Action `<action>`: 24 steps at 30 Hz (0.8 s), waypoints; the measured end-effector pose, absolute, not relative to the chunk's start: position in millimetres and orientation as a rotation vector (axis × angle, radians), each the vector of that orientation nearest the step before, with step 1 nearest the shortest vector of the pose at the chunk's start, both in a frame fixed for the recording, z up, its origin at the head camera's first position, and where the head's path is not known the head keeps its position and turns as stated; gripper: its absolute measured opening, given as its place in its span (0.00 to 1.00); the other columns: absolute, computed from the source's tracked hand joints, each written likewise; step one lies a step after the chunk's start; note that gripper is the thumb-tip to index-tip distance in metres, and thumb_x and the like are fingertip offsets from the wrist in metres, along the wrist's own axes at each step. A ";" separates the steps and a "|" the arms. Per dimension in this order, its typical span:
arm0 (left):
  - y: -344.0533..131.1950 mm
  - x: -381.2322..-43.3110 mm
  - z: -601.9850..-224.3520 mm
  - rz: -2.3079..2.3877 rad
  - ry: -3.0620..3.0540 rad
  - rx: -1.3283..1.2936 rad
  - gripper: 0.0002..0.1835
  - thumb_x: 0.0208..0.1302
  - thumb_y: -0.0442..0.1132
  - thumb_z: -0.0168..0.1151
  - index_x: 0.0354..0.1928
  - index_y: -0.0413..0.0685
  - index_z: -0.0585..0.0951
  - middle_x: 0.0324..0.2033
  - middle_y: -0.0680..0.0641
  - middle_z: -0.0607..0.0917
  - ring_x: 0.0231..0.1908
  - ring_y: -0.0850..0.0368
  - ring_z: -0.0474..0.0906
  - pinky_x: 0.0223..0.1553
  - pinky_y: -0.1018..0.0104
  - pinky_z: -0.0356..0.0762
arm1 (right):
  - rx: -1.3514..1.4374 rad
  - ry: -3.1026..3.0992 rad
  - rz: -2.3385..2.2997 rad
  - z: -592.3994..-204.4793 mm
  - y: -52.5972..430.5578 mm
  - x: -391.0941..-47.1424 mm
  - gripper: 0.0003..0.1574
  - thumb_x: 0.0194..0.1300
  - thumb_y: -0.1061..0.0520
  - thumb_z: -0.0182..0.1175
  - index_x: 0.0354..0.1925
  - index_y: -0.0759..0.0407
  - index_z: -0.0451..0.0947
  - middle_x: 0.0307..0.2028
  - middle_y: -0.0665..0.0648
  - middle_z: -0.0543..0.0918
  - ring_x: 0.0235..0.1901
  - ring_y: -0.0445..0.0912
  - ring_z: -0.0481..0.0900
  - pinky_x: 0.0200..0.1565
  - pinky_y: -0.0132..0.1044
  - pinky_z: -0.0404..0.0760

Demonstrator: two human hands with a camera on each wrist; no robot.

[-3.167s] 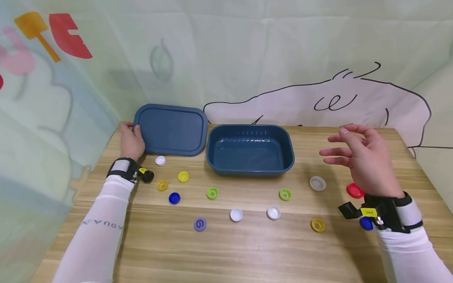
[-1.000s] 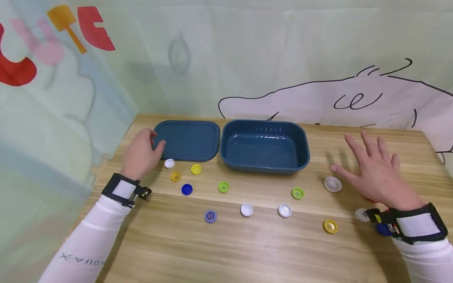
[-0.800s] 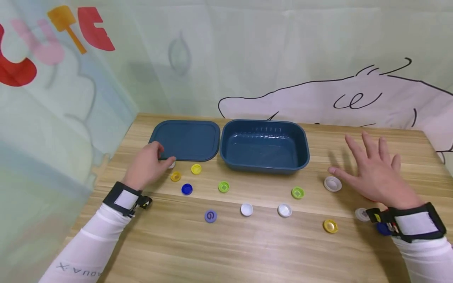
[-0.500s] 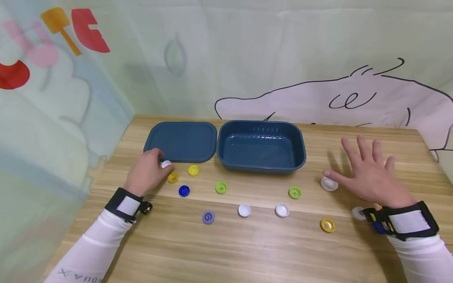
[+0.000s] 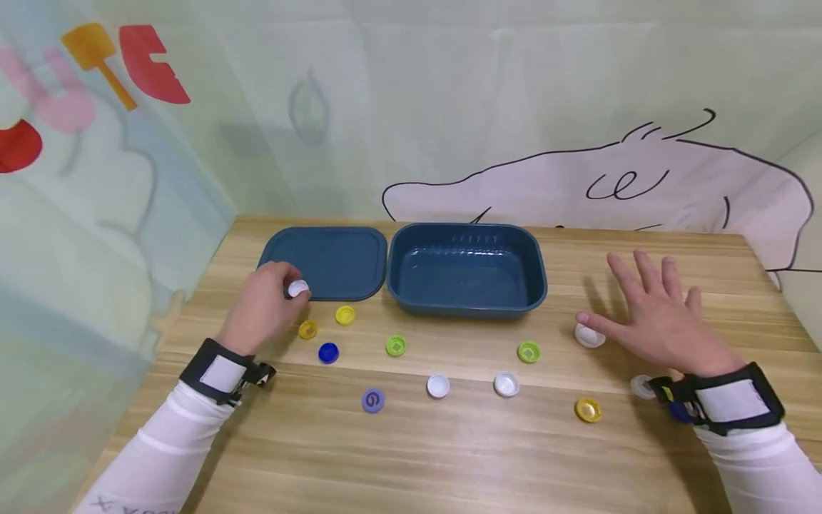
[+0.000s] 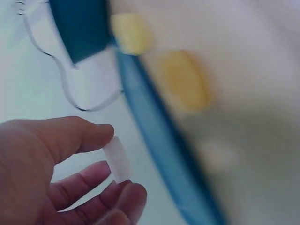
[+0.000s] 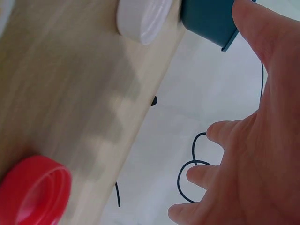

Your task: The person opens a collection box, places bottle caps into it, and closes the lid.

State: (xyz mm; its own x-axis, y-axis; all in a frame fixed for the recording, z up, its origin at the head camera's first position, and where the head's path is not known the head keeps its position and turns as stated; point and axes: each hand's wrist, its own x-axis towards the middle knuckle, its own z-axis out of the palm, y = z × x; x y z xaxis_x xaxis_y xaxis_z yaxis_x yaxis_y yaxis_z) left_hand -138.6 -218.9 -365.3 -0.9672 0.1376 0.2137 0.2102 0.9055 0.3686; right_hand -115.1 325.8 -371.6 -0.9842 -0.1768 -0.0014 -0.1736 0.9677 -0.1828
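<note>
A small round white plastic cap is being pinched by the fingers of the left hand, left of the open dark-blue plastic tub. Right of the tub, the right hand is being held released, fingers spread. A flat dark-blue lid left of the tub and round coloured caps in front of it are being carried by the wood-grained counter.
</note>
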 end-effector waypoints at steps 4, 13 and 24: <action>-191.1 -144.3 -338.9 -0.620 -2.848 -0.378 0.14 0.53 0.45 0.63 0.39 0.48 0.75 0.33 0.50 0.74 0.29 0.56 0.68 0.27 0.62 0.72 | -0.286 3.105 -0.292 -367.9 321.3 -115.4 0.62 0.51 0.22 0.49 0.69 0.43 0.29 0.68 0.61 0.24 0.60 0.59 0.12 0.46 0.78 0.27; -107.6 -173.4 -308.2 -0.722 -2.766 -0.739 0.13 0.55 0.43 0.62 0.42 0.50 0.75 0.34 0.52 0.73 0.32 0.58 0.68 0.31 0.67 0.71 | -0.310 3.120 -0.296 -362.9 311.0 -116.1 0.62 0.50 0.21 0.48 0.69 0.44 0.31 0.69 0.64 0.29 0.62 0.61 0.15 0.46 0.79 0.31; -32.7 -215.9 -338.9 -0.407 -3.083 -0.898 0.14 0.56 0.42 0.60 0.46 0.51 0.75 0.39 0.52 0.73 0.37 0.61 0.69 0.41 0.67 0.73 | -0.302 3.125 -0.301 -356.9 306.2 -114.2 0.62 0.49 0.20 0.47 0.70 0.43 0.32 0.69 0.64 0.30 0.62 0.61 0.16 0.46 0.80 0.35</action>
